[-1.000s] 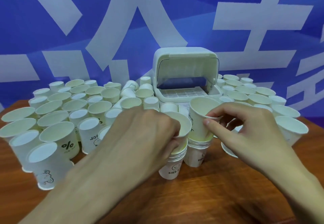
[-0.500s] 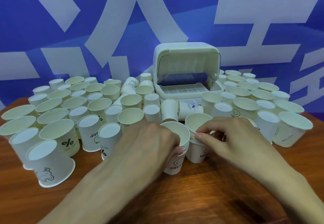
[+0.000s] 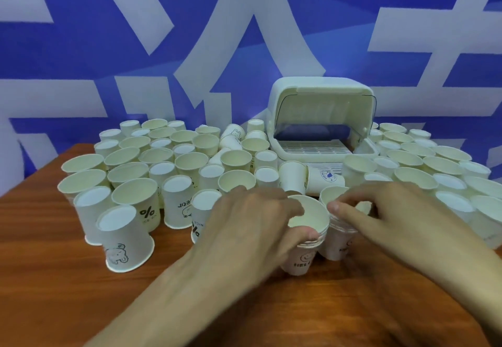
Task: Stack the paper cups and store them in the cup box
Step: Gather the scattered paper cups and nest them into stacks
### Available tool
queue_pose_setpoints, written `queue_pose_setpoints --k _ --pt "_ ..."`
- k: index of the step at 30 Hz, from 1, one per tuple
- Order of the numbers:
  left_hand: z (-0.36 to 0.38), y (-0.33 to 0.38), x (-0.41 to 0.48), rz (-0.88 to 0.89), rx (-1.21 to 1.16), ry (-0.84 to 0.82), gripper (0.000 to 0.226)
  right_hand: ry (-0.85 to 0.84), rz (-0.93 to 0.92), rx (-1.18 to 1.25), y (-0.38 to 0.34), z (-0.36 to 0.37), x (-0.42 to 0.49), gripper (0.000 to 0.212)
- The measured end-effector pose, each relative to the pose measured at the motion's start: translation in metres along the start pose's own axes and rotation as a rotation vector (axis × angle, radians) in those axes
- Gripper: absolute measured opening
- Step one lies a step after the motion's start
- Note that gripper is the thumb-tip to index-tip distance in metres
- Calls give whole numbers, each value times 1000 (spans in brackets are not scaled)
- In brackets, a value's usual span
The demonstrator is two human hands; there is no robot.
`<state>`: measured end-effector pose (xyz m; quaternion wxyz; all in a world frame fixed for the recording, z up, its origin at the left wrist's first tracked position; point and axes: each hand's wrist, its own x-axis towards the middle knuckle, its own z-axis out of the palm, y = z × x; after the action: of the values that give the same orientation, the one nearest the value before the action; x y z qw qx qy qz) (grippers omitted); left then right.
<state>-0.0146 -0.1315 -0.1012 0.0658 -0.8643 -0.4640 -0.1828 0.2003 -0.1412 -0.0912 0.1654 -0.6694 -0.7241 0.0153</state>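
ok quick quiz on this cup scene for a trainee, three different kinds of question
1. True or false: the cup box has its lid down.
2. The left hand grips: a) the smiley-print stack b) the cup box c) nothing.
3. Fill in: the right hand pinches the rim of the second stack, which stands to the ____ of the smiley-print stack.
Key: 1 false; 2 a; 3 right.

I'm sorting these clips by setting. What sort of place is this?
Probably a staged demo or recording spot, not a kitchen: a wooden table crowded with loose paper cups, a white cup box with its lid up, and a blue backdrop with large white characters.
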Motion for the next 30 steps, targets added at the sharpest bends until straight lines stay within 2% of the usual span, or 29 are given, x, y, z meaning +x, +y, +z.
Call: queue_pose_setpoints --k 2,4,7,11,13,17,20,21,24,28,30 --pt "-8 -18 -4 -42 23 57 54 85 -46 -7 -19 -7 6 40" --pt "-12 -44 -10 -132 128 61 52 93 -131 -30 -42 -7 17 37" --pt "-2 -75 -14 -258 272 -27 46 47 -280 -94 -76 6 40 30" --pt "14 -94 -14 -328 241 -199 51 -85 -411 -208 -112 28 73 25" --pt "20 -99 -15 -334 238 -221 54 -82 -451 -301 -122 39 84 20" --pt "27 -106 -14 -318 223 -183 45 -72 -441 -417 -131 61 94 30" --pt "29 -109 -14 -310 185 -139 40 -45 -439 -436 -139 69 93 5" --pt "30 -110 -14 -312 174 -122 45 -33 -434 -451 -141 71 92 5" --pt "32 -109 -20 -304 168 -56 56 -13 -419 -452 -146 74 89 13" --pt "30 -103 -36 -258 208 12 51 9 -418 -467 -147 76 86 19" --pt "30 -99 -47 -245 168 -42 68 14 -436 -463 -146 74 80 33"
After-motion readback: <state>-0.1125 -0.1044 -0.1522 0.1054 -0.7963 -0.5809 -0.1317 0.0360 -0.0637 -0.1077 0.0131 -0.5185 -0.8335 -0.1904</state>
